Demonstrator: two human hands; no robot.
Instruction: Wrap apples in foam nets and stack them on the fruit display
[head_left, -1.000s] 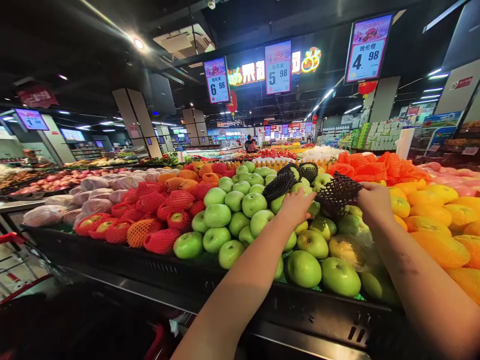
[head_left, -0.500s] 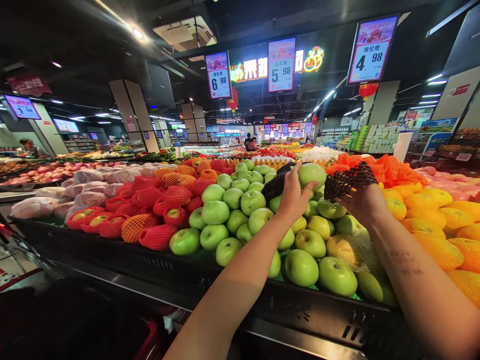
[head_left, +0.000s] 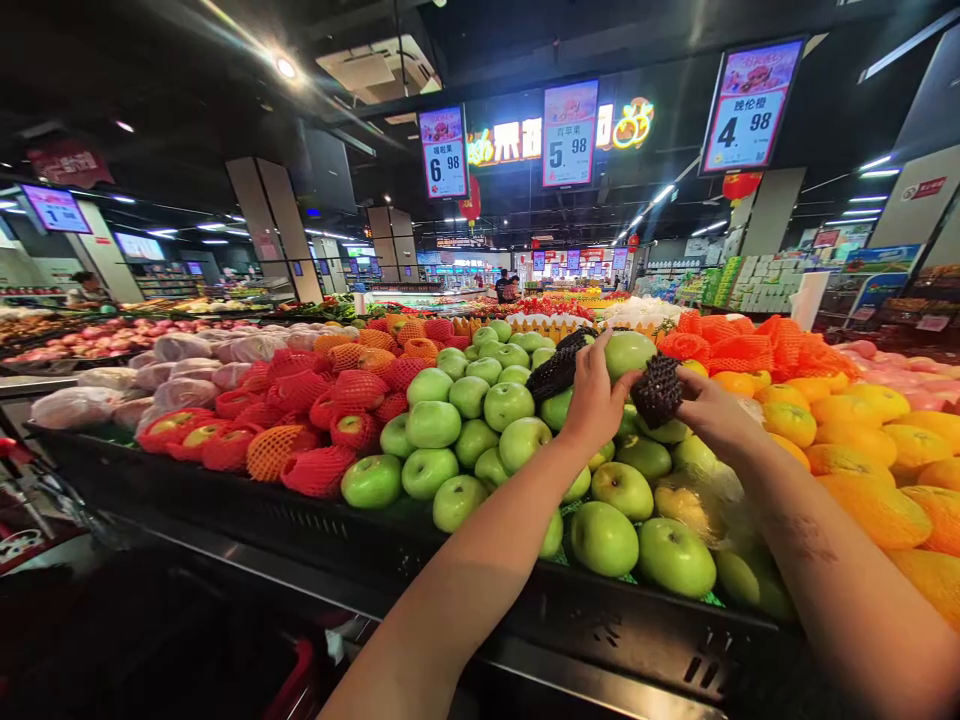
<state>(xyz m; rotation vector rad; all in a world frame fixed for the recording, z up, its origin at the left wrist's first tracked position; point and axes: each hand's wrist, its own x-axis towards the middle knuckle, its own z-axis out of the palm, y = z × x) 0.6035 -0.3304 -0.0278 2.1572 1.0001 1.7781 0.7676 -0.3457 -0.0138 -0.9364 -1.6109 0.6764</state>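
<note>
Since a moment ago the right hand (head_left: pixel 709 405) has bunched the black foam net (head_left: pixel 658 390) up close beside the green apple (head_left: pixel 628 352), which the left hand (head_left: pixel 592 395) grips, net's long axis upright.

- left hand (head_left: pixel 596 395) is up, fingers curled in a grip, arm stretched forward.
- right hand (head_left: pixel 709 410) is up close beside it, fingers pinched.

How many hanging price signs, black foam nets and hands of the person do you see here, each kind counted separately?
Hanging price signs: 3 (6.98, 5.98, 4.98)
Black foam nets: 2 (one in the right hand, one on the pile)
Hands: 2 (left hand holding a green apple, right hand)
Total: 7
</note>
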